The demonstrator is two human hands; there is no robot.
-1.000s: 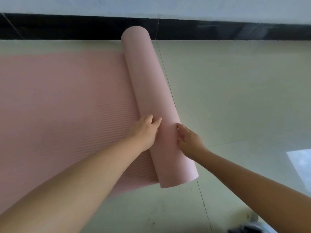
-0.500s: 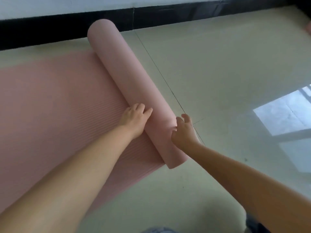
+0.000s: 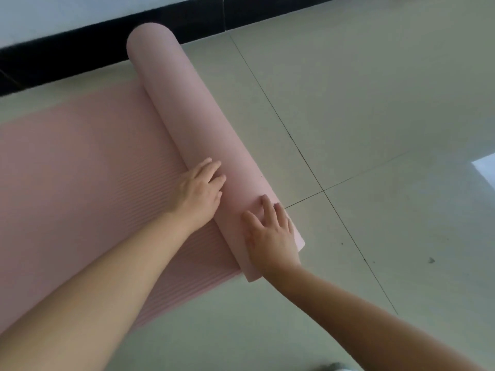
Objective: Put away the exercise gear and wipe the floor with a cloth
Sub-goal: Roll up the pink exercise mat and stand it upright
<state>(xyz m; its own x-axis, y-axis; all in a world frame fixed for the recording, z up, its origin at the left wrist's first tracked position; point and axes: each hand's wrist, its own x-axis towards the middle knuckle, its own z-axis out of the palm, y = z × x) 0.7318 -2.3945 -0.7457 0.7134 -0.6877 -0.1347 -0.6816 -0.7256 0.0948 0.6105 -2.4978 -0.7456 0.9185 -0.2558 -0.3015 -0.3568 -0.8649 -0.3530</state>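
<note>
A pale pink ribbed foam exercise mat point(image 3: 88, 167) lies partly rolled on the floor, its smooth thick roll point(image 3: 187, 124) slanting from the wall toward the near edge.

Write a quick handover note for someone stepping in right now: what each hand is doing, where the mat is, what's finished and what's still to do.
Left hand: open, fingers flat on the rolled part of the pink mat, on the side facing the flat stretch.
Right hand: open, spread on top of the roll near its near end.
Mat: partly rolled on the tiled floor, far end by the black skirting; a long ribbed stretch lies flat to the left.
Done: rolling started.
Left: finish rolling, put the mat away, wipe the floor. No cloth in view.
</note>
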